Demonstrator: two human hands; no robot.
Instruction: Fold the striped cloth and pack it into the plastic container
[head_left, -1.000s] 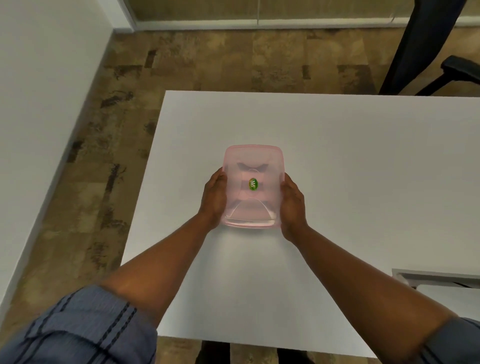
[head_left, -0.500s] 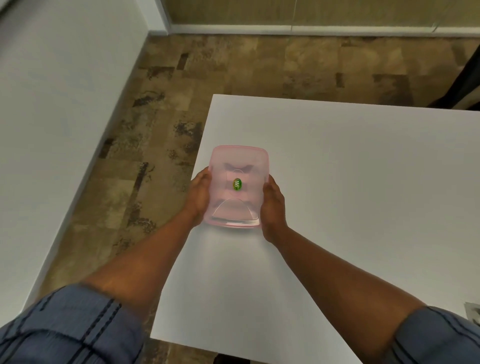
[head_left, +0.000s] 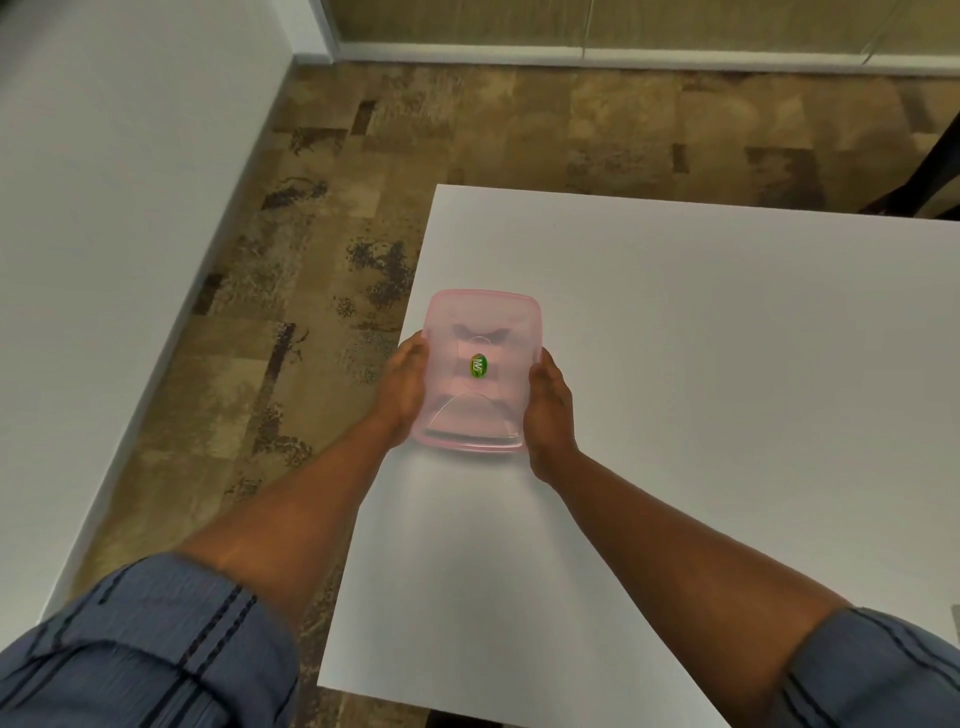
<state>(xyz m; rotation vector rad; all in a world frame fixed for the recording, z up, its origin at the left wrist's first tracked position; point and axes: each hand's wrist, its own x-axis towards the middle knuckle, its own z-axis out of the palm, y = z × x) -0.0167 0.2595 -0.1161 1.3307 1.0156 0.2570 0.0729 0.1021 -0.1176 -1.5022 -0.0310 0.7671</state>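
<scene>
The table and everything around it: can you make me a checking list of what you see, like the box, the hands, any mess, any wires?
Surface: white rectangular table, bare apart from the box.
Job's things: pink see-through plastic container with its lid on and a small green oval sticker on top, sitting near the table's left edge. Striped cloth: nothing seen, on the table or through the lid.
Clutter: nothing seen.
Grippers: left hand grips the container's left side; right hand grips its right side. Blue striped shirt sleeves rolled up.
Cables: nothing seen.
Surroundings: brown patterned carpet floor, white wall to the left, a dark object at the right edge, too cropped to identify.
</scene>
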